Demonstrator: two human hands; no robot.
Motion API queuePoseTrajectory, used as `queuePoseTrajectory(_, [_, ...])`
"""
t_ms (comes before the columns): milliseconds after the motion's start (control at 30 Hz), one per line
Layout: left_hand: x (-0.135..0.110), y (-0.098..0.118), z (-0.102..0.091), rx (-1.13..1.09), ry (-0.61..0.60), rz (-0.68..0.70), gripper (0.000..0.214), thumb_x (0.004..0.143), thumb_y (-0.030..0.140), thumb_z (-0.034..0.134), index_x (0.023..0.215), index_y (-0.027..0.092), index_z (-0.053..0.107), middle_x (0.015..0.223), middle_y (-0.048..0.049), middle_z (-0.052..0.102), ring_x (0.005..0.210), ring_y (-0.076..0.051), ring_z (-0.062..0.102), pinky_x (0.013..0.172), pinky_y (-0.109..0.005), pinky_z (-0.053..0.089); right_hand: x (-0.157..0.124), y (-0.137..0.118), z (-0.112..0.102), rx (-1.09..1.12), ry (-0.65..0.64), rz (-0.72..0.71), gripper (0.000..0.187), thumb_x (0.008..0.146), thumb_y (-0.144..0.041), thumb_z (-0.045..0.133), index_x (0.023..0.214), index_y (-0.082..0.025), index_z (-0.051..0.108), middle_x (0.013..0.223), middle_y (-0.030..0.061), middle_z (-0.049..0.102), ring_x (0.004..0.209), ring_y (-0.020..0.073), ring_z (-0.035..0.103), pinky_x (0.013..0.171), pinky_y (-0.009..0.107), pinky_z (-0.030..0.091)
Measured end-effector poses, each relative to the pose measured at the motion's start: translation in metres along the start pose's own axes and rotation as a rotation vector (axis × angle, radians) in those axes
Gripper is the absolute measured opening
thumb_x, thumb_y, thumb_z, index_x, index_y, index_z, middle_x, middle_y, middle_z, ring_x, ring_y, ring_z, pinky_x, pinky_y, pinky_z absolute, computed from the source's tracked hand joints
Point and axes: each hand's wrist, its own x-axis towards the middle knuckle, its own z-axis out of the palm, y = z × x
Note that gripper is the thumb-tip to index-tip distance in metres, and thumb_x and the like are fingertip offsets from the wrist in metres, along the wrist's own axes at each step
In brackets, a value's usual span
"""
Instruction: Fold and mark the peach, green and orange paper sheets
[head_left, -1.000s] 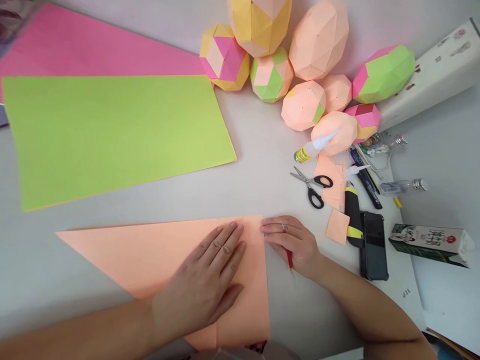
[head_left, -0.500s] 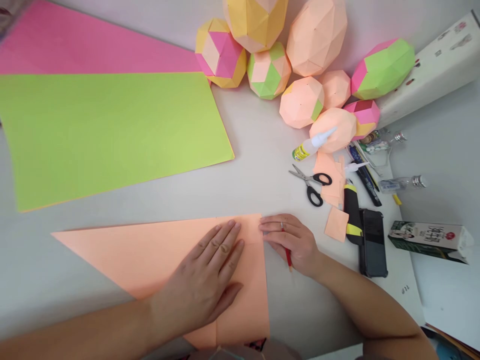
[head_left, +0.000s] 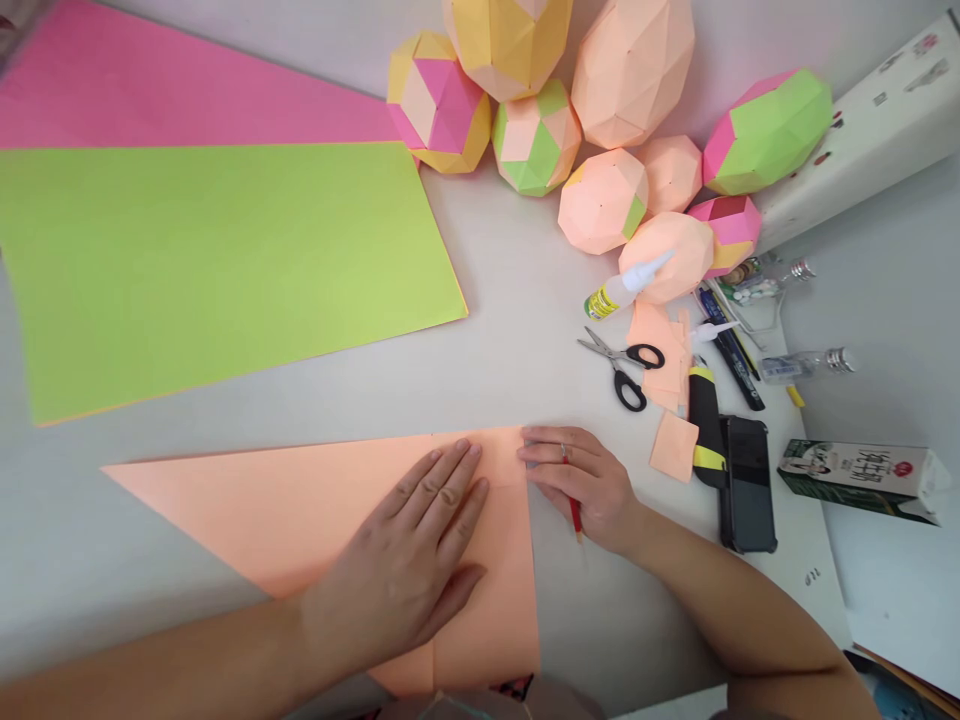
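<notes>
A sheet of peach paper (head_left: 247,505) lies folded into a long pointed shape, with creases showing near its right side. My left hand (head_left: 412,560) rests flat on it, palm down, fingers stretched out and thumb apart. At the sheet's top right corner, my right hand (head_left: 585,485) has its fingertips against the edge. A red pencil (head_left: 576,515) is tucked in that hand, its bare wood end pointing down towards me. The part of the pencil inside the fingers is hidden.
Green paper (head_left: 232,270) and pink paper (head_left: 172,90) lie at upper left. Several faceted paper balls (head_left: 634,70) stand at the back. To the right are scissors (head_left: 621,365), a glue bottle (head_left: 619,292), paper scraps (head_left: 673,445), a yellow-black tool (head_left: 705,420), a phone (head_left: 748,485) and a carton (head_left: 859,478).
</notes>
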Motion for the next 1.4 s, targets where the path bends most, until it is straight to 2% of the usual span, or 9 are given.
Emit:
queuePoseTrajectory(500, [0.0009,0.0010,-0.0007,-0.006,0.001,-0.001,0.052,0.088,0.035,0.054,0.127,0.001,0.050,0.144,-0.0282,0.038,0.140,-0.039,0.025,0.113,-0.054,0.029,0.0002,0.0006,0.0000,0.019,0.003,0.010,0.020,0.086,-0.002,0.058,0.098,-0.018,0.062,0.099,0.0094,0.072,0.111,0.0219,0.062,0.087,0.040,0.057])
queuePoseTrajectory(800, [0.0013,0.0007,-0.0023,-0.009,0.005,0.009,0.050,0.088,0.033,0.052,0.126,0.000,0.050,0.142,-0.0294,0.039,0.139,-0.041,0.026,0.110,-0.056,0.032,0.0002,-0.0002,0.0004,0.009,0.016,0.024,0.026,0.084,0.001,0.058,0.101,-0.020,0.061,0.098,0.0075,0.071,0.108,0.0206,0.060,0.086,0.038,0.059])
queuePoseTrajectory(1400, [0.0000,0.0001,-0.0017,-0.020,0.001,0.006,0.050,0.088,0.033,0.053,0.126,0.000,0.050,0.143,-0.0298,0.038,0.139,-0.041,0.027,0.111,-0.055,0.031,0.0003,-0.0007,0.0008,0.031,0.014,0.057,0.022,0.085,-0.002,0.059,0.099,-0.019,0.062,0.103,0.0092,0.070,0.111,0.0212,0.059,0.087,0.040,0.059])
